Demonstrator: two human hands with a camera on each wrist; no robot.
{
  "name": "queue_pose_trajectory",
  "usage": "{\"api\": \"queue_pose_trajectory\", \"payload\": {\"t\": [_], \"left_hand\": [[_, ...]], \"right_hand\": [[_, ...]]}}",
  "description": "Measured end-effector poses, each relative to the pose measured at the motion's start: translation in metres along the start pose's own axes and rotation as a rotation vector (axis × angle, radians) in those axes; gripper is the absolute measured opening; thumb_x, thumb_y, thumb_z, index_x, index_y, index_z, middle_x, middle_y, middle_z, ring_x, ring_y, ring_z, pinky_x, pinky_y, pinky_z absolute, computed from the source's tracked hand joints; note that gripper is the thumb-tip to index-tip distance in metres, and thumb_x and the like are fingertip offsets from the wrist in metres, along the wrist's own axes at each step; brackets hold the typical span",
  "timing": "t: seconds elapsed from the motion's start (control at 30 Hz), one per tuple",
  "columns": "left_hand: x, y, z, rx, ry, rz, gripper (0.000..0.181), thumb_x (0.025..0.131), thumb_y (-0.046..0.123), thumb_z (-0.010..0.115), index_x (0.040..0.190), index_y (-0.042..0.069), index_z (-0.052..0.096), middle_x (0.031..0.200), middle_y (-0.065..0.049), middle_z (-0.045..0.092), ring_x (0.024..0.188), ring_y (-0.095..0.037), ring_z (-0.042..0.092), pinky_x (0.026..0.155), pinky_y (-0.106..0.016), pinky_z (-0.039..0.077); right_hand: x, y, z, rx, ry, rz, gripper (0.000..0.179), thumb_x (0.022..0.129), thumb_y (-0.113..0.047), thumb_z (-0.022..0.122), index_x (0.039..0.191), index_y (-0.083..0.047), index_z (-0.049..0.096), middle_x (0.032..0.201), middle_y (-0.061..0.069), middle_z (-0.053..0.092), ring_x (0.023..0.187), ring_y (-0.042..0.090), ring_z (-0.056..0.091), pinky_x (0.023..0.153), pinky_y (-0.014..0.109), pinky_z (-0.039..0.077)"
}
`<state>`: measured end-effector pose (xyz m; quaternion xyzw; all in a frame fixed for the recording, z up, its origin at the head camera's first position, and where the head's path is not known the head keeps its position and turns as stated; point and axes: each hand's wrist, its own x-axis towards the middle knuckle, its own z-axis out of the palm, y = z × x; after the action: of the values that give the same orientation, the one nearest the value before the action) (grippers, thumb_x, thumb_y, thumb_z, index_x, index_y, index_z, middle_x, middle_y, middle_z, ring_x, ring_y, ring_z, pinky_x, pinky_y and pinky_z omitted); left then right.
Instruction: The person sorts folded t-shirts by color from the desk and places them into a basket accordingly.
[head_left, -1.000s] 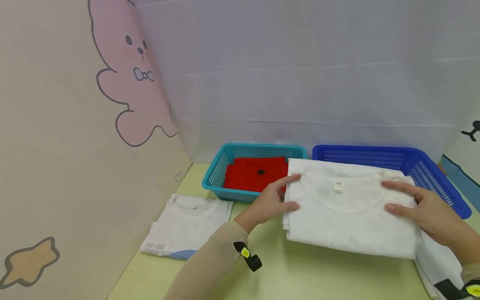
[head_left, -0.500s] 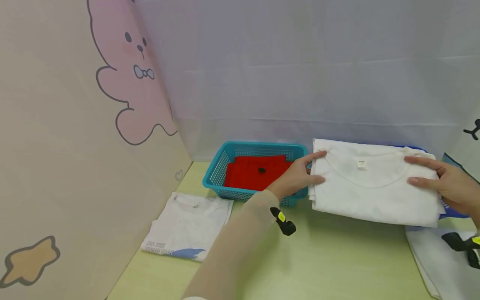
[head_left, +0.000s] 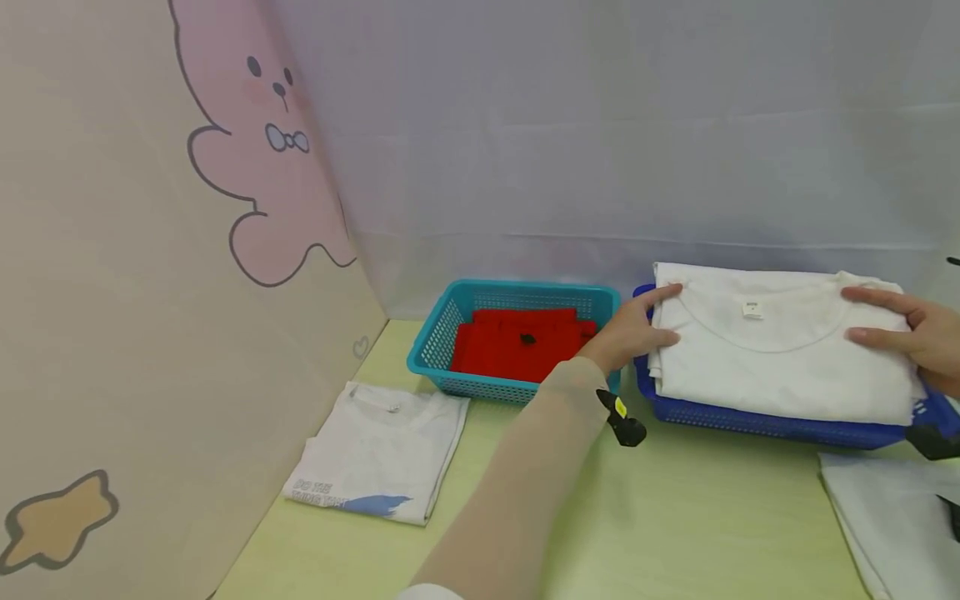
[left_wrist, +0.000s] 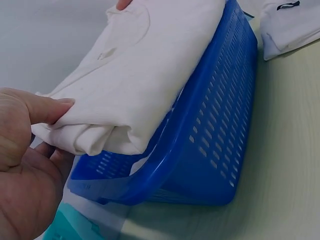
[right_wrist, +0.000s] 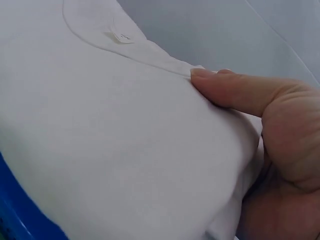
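Note:
A folded white T-shirt with a small neck label is held level over the dark blue basket, hiding most of its inside. My left hand pinches the shirt's left edge, thumb on top and fingers beneath, as the left wrist view shows. At the opposite edge my right hand grips the cloth the same way; in the right wrist view its thumb lies on top near the collar. Seen from the left wrist, the shirt sits above the basket's rim.
A teal basket with folded red clothing stands left of the blue one. Another folded white T-shirt with printed lettering lies at the table's left. More folded white cloth lies at front right. A white curtain hangs behind.
Both hands have carried the folded T-shirt away from me and to the right, from in front of the baskets to over the blue basket. Both hands keep their hold.

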<state>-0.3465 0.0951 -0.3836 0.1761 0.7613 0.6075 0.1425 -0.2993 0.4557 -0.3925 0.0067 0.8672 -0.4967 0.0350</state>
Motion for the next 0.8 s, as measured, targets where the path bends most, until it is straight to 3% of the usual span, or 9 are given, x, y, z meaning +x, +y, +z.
{"api": "queue_pose_trajectory", "payload": {"t": [0.1, 0.23, 0.4, 0.47, 0.53, 0.63, 0.8], "left_hand": [[0.007, -0.002, 0.006, 0.002, 0.016, -0.009, 0.073, 0.085, -0.002, 0.07, 0.134, 0.049, 0.049, 0.141, 0.012, 0.043, 0.088, -0.009, 0.062, 0.068, -0.026, 0.055], [0.014, -0.009, 0.01, 0.019, 0.029, -0.012, 0.074, 0.084, -0.001, 0.071, 0.133, 0.05, 0.049, 0.141, 0.013, 0.042, 0.074, -0.013, 0.059, 0.061, -0.025, 0.053], [0.017, -0.02, 0.013, 0.065, 0.061, -0.011, 0.074, 0.083, 0.0, 0.072, 0.133, 0.05, 0.049, 0.144, 0.013, 0.04, 0.09, -0.011, 0.055, 0.068, -0.026, 0.053], [0.018, -0.024, 0.014, 0.097, 0.078, -0.01, 0.075, 0.082, 0.0, 0.073, 0.133, 0.05, 0.049, 0.144, 0.012, 0.04, 0.107, -0.007, 0.052, 0.077, -0.028, 0.054], [0.02, -0.028, 0.014, 0.136, 0.092, -0.003, 0.076, 0.081, 0.001, 0.074, 0.134, 0.05, 0.049, 0.143, 0.011, 0.042, 0.116, -0.008, 0.049, 0.086, -0.031, 0.052], [0.022, -0.031, 0.014, 0.194, 0.097, 0.022, 0.076, 0.081, 0.002, 0.075, 0.135, 0.049, 0.049, 0.142, 0.011, 0.044, 0.121, -0.008, 0.047, 0.09, -0.032, 0.05], [0.027, -0.033, 0.015, 0.251, 0.084, 0.056, 0.075, 0.081, 0.005, 0.075, 0.136, 0.048, 0.048, 0.142, 0.01, 0.046, 0.119, -0.007, 0.048, 0.09, -0.031, 0.05]], "right_hand": [[0.001, 0.002, -0.005, -0.016, 0.002, 0.02, 0.076, 0.092, -0.043, 0.061, 0.152, -0.043, 0.013, 0.155, -0.019, -0.019, 0.086, -0.012, 0.042, 0.068, 0.025, 0.054], [0.002, 0.007, -0.007, -0.032, 0.013, 0.036, 0.081, 0.089, -0.05, 0.062, 0.152, -0.043, 0.012, 0.156, -0.014, -0.02, 0.102, 0.005, 0.04, 0.071, 0.02, 0.051], [0.005, 0.013, 0.001, -0.067, 0.043, 0.022, 0.083, 0.088, -0.053, 0.062, 0.153, -0.04, 0.012, 0.159, -0.002, -0.018, 0.111, 0.02, 0.041, 0.074, 0.018, 0.051], [0.007, 0.014, 0.007, -0.069, 0.051, 0.003, 0.085, 0.088, -0.052, 0.062, 0.154, -0.036, 0.012, 0.159, 0.001, -0.018, 0.13, 0.033, 0.031, 0.093, 0.029, 0.048], [0.009, 0.014, 0.012, -0.071, 0.057, -0.018, 0.086, 0.088, -0.05, 0.063, 0.155, -0.029, 0.013, 0.159, 0.005, -0.017, 0.139, 0.046, 0.009, 0.107, 0.046, 0.034], [0.012, 0.014, 0.019, -0.066, 0.074, -0.039, 0.086, 0.089, -0.046, 0.066, 0.155, -0.023, 0.016, 0.158, 0.01, -0.016, 0.141, 0.043, -0.013, 0.106, 0.066, 0.008], [0.013, 0.019, 0.024, -0.04, 0.087, -0.057, 0.084, 0.09, -0.04, 0.066, 0.155, -0.019, 0.017, 0.158, 0.01, -0.016, 0.141, 0.038, -0.019, 0.106, 0.067, -0.001]]}}
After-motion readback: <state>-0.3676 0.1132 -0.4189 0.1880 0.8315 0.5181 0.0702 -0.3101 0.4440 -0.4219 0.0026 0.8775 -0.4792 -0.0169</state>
